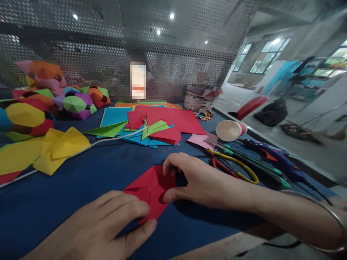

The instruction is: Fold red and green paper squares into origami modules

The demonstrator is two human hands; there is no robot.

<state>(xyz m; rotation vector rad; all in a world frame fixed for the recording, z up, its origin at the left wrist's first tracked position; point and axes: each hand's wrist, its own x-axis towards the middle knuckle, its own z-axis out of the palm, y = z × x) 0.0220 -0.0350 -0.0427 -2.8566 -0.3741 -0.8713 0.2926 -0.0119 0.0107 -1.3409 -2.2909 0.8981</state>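
Note:
A sheet of red folding paper (155, 184) with crease lines lies at an angle on the blue table, folded along parts of its edges. My left hand (116, 220) grips its lower left side, the fingers bent over the edge and the thumb by the bottom corner. On the opposite side, my right hand (192, 178) has its thumb and curled fingers on the paper's right edge. The paper beneath the left fingers is hidden. Just beyond my right hand lie scissors (251, 173) with yellow and red handles.
Coloured sheets (173, 119) are piled at the back, with a white cord (114, 139) crossing them. Yellow folded paper (62, 148) and faceted paper balls (25, 119) sit left. At right lie a paper cup (229, 130), green-handled tools (260, 162) and a glue gun (279, 155).

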